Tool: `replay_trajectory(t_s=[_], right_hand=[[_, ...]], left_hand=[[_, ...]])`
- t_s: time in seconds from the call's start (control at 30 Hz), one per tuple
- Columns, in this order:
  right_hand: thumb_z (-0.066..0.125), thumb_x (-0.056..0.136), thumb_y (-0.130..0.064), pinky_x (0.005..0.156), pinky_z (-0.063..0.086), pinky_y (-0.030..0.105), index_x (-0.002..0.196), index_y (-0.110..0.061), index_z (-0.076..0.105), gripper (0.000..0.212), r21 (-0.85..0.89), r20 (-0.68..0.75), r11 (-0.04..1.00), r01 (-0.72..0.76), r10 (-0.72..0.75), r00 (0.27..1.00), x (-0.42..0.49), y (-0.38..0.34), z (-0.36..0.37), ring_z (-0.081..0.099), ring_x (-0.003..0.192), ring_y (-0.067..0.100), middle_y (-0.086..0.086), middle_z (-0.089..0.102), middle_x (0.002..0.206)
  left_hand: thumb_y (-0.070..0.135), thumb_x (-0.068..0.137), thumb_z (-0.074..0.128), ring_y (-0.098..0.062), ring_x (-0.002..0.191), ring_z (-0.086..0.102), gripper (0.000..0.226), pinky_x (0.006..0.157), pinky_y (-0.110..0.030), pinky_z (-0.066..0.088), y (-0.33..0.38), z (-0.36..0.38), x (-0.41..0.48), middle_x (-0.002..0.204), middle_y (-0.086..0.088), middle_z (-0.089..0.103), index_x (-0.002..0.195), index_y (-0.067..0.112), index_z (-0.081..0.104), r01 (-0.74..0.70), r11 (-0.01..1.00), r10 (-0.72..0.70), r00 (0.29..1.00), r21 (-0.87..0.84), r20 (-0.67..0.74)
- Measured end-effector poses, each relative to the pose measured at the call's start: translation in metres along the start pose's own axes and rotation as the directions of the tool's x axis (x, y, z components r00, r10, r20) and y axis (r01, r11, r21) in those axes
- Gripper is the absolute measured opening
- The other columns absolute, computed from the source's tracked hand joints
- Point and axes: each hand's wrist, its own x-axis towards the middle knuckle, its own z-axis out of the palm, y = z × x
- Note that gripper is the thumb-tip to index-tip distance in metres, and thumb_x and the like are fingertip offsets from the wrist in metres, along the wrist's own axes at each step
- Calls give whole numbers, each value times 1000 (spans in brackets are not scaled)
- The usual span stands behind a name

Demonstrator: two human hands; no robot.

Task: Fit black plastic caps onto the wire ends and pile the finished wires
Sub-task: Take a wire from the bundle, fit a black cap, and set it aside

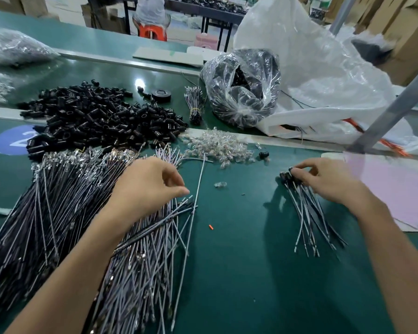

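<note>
- Right grip (323,179): fingers curled and pinched on the black-capped ends of the finished wires (307,213), which fan toward the viewer on the green surface (239,261), right of centre.
- Left grip (150,186): fingers curled, thumb and forefinger close together over the loose wires (58,201). Whether a wire is caught between them cannot be told.
- Step in hand, as judged: setting a capped wire on the pile while the other hand fetches the next. Done well, the capped ends lie level and together, keeping the pile tidy. Only one wire should be drawn out, by its end, without dragging its neighbours.
- Caps (99,116): a heap just beyond the loose wires, within reach.
- Farther out: clear pieces (217,145), one stray wire (199,184), and a plastic bag (241,88) of dark parts.
</note>
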Motion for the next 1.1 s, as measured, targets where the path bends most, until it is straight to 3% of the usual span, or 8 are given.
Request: replay_trajectory(t_s=[0.1, 0.17, 0.3, 0.47, 0.63, 0.87, 1.0, 1.1], right_hand=[[59, 94, -38, 79, 42, 32, 109, -17, 72, 29, -83, -234, 996, 36, -54, 971, -3, -15, 7, 57, 87, 26, 11, 63, 98], [62, 93, -34, 75, 37, 28, 104, -18, 74, 23, -21, -304, 990, 141, -141, 942, -8, -36, 13, 53, 81, 19, 5, 60, 92], [67, 91, -28, 74, 43, 28, 96, -19, 76, 14, 121, -308, 943, 309, -260, 915, -16, -78, 33, 54, 73, 12, 1, 68, 87], [66, 92, -22, 56, 36, 10, 88, -16, 75, 12, 428, -286, 827, 365, -259, 922, -23, -114, 57, 49, 54, 1, -10, 64, 66], [70, 90, -18, 50, 45, 19, 86, -20, 74, 6, 803, -88, 534, 264, -332, 939, -36, -138, 74, 57, 52, 4, -2, 72, 69], [72, 79, -16, 51, 47, 20, 77, -17, 72, 3, 998, -46, 22, 53, -239, 970, -39, -138, 70, 58, 56, 11, 2, 68, 71], [65, 80, -16, 47, 50, 17, 77, -10, 72, 9, 957, 17, -276, -87, -244, 970, -35, -120, 60, 58, 52, 9, 4, 66, 68], [66, 80, -18, 48, 49, 16, 75, -13, 74, 11, 947, 27, -304, -105, -249, 968, -34, -111, 58, 57, 52, 7, 1, 65, 66]], left_hand=[[48, 60, 88, 0, 62, 59, 24, 57, -21, 44, 0, 0, -2, 64, 13, 64, 68, 31, 74, -14, 997, 6, 993, 70, 122], [46, 59, 90, 0, 67, 59, 24, 63, -23, 48, 1, 3, -3, 66, 15, 63, 65, 32, 71, -31, 993, 13, 988, 116, 156], [32, 71, 86, 3, 66, 59, 25, 64, -21, 49, 1, 5, -2, 63, 19, 63, 57, 34, 65, -41, 991, 22, 989, 128, 145], [22, 77, 82, 0, 57, 57, 12, 55, -12, 41, -3, 1, 2, 67, 8, 69, 70, 23, 72, 37, 990, -27, 997, -137, 71], [10, 77, 79, -3, 56, 58, 7, 52, -12, 44, 4, -4, 0, 71, -6, 73, 81, 7, 74, 32, 843, -29, 999, -537, 14], [25, 71, 72, -10, 55, 62, 24, 47, -17, 48, 8, -17, -5, 74, -5, 74, 89, 9, 72, 4, 679, 42, 998, -734, 44], [24, 77, 76, 0, 55, 58, 4, 54, -14, 46, -9, -33, -1, 74, 6, 74, 81, 23, 74, -22, 863, -17, 997, -505, -73], [33, 73, 82, 7, 57, 60, 10, 59, -15, 44, -7, -24, -1, 68, 16, 71, 71, 27, 74, 9, 992, 15, 983, -128, 182]])
